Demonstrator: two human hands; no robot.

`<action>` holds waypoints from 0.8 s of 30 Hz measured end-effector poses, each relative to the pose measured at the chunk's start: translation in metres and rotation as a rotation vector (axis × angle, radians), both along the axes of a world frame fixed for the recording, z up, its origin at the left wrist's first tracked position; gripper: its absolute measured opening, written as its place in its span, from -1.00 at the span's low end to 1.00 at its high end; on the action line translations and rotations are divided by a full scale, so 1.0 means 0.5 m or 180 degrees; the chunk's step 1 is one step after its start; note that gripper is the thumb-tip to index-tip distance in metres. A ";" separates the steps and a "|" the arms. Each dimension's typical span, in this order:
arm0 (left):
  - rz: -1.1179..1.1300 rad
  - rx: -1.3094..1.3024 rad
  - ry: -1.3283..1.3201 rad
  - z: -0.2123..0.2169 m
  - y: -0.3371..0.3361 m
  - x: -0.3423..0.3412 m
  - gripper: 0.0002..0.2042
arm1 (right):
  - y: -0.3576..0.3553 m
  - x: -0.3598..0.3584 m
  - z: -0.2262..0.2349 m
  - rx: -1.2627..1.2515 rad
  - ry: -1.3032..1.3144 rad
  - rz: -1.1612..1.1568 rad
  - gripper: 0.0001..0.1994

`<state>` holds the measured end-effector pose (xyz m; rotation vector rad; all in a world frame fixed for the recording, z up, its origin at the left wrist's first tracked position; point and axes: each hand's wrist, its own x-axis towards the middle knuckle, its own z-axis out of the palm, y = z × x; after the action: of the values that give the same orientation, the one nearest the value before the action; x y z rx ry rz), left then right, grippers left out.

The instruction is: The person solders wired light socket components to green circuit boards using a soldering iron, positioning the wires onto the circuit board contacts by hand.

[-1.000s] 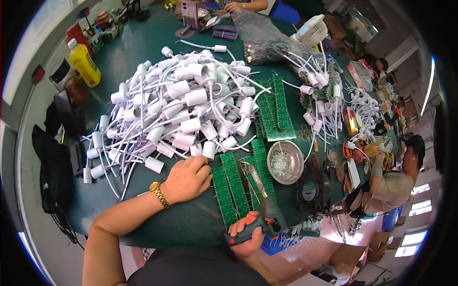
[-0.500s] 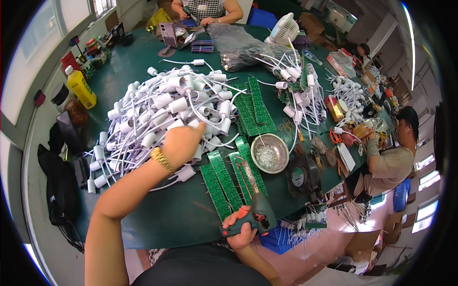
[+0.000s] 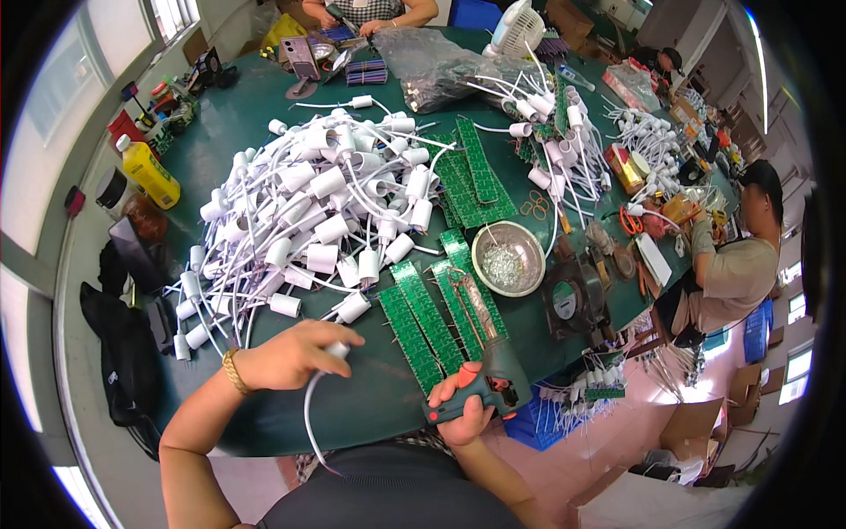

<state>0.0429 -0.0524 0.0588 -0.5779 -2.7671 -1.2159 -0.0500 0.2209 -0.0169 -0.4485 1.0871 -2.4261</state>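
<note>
My left hand (image 3: 291,354) is closed around a white lamp socket (image 3: 337,350), its white cable (image 3: 308,414) hanging down toward me. The fingers partly hide that socket. In my right hand (image 3: 464,416) is a dark green soldering gun (image 3: 504,372) with a red trigger. Its long metal tip points away from me, over strips of green circuit board (image 3: 414,309) lying on the table. Beyond my left hand spreads a big heap of white lamp sockets (image 3: 328,182) with cables.
Right of the boards stands a metal bowl (image 3: 532,256) with small shiny pieces. A dark round device (image 3: 564,301) sits beside it. A yellow bottle (image 3: 150,172) is at the left. A person (image 3: 736,256) works at the right, another (image 3: 370,12) across the green table (image 3: 273,423).
My left hand has drawn back from the heap toward me, bringing a lamp socket and its cable. My right hand still holds the soldering gun; the view has shifted slightly.
</note>
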 end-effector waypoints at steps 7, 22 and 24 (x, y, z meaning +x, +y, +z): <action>0.1394 -0.0596 0.0218 -0.030 0.057 0.019 -0.61 | -0.001 -0.005 -0.005 -0.0077 0.0110 -0.0023 -0.45; 0.1755 -0.0659 0.0372 -0.072 0.093 0.024 -0.69 | 0.005 0.001 0.008 0.0162 0.0020 0.0134 -0.45; 0.1751 -0.0562 0.0380 -0.072 0.090 0.012 -0.68 | 0.009 0.004 0.015 0.0150 -0.0080 0.0147 -0.45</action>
<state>0.0487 -0.0075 0.0225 0.1078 -2.6738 -0.7935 -0.0480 0.2253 -0.0095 -0.4220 1.1087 -2.3547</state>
